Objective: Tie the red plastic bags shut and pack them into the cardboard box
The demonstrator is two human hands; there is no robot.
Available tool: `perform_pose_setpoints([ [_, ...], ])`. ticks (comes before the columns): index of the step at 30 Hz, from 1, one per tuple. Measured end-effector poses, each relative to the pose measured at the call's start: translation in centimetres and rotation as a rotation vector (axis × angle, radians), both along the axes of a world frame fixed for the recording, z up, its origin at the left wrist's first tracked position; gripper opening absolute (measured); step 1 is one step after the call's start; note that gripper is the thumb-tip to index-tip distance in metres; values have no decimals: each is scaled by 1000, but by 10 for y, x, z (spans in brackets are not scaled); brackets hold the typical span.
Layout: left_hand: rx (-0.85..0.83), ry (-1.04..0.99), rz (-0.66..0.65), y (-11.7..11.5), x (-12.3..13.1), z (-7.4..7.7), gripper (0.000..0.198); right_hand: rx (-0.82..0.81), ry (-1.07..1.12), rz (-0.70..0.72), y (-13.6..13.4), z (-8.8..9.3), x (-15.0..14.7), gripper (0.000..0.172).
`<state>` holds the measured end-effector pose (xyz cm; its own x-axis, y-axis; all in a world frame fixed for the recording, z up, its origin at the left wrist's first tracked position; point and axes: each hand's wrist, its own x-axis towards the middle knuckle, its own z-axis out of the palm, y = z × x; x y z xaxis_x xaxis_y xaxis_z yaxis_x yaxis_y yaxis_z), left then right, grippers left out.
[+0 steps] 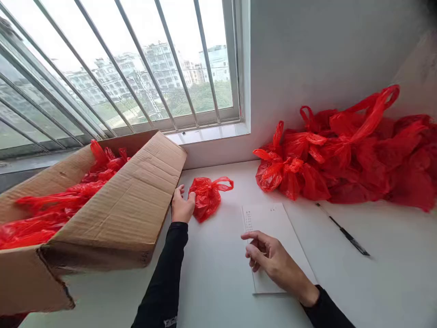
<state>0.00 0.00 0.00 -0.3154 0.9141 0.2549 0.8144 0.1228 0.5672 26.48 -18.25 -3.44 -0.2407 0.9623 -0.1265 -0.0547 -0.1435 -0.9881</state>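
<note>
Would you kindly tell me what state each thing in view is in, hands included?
Cardboard box: open at the top, red bags inside.
Single red bag: bunched up, its handle loop sticking out.
Red bag pile: heaped against the wall.
Notepad: lying flat, written on near its top.
Pen: lying loose; capped or not, unclear.
Left hand: open, thumb at the single bag's edge.
Right hand: empty, loosely curled over the notepad.

Worktop's plain and white from where I'm standing. Big open cardboard box hogging the left side, one small knotted red bag just beside it, then a white pad with some writing, a black pen lying slantwise, and a whole heap of red bags along the back right.
</note>
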Motion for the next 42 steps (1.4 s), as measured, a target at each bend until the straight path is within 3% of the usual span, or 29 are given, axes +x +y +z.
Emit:
perform_pose_setpoints([
  [4, -7, 82, -40, 0, 15, -24, 62, -8, 4, -29, 6, -10, -4, 37],
  [8, 13, 152, -56, 19, 13, -43, 64, -31, -33, -33, 9, -13, -6, 40],
  [13, 100, 185, -45, 54, 2, -46, 55, -103, -62, -57, 10, -6, -6, 38],
  [16, 191, 173, -49, 59, 7, -45, 54, -78, -102, -94, 13, -1, -5, 32],
  [22, 337, 90, -218, 28, 53, -39, 48, 44, -178, -213, 20, 2, 3, 24],
  [28, 266, 4, -540, 2, 150, -27, 33, 70, -161, -310, 23, 3, 8, 27],
  [33, 153, -29, -583, 9, 222, -35, 33, 77, -132, -392, 28, -6, 15, 32],
  [36, 122, -108, -544, 15, 232, -35, 11, 67, -59, -445, 31, -11, 18, 38],
  [38, 124, -197, -546, 9, 227, -29, 9, 55, 54, -496, 34, -11, 21, 43],
  [40, 141, -287, -604, -12, 215, -19, 9, 6, 276, -543, 36, -6, 23, 48],
  [42, 156, -353, -690, -46, 201, -8, 10, -65, 553, -543, 37, 1, 26, 54],
])
